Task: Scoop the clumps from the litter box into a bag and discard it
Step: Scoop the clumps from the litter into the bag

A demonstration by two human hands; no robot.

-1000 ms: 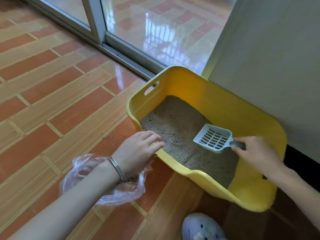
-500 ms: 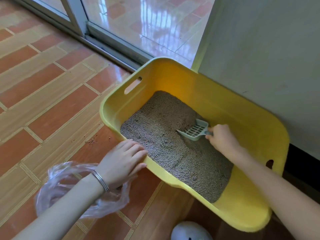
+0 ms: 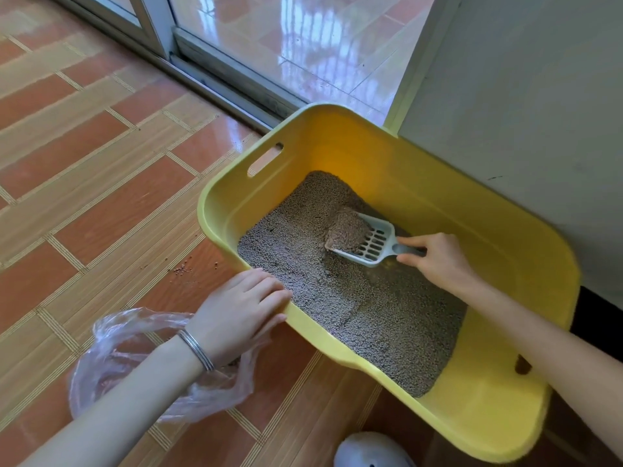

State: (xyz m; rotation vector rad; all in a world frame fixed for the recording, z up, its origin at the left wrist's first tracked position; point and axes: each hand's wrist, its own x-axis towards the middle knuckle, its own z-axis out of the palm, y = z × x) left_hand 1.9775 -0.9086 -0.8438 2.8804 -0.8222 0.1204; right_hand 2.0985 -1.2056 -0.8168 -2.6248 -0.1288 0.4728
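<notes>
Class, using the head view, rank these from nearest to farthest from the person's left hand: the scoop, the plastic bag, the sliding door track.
1. Plastic bag, beneath the left hand and wrist.
2. Scoop, rightward inside the litter box.
3. Sliding door track, far beyond the box.

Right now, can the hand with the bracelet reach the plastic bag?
Probably yes. The left hand rests its fingers on the near rim of the yellow litter box, and the clear plastic bag lies on the floor right under that wrist. Nothing sits between them.
</notes>
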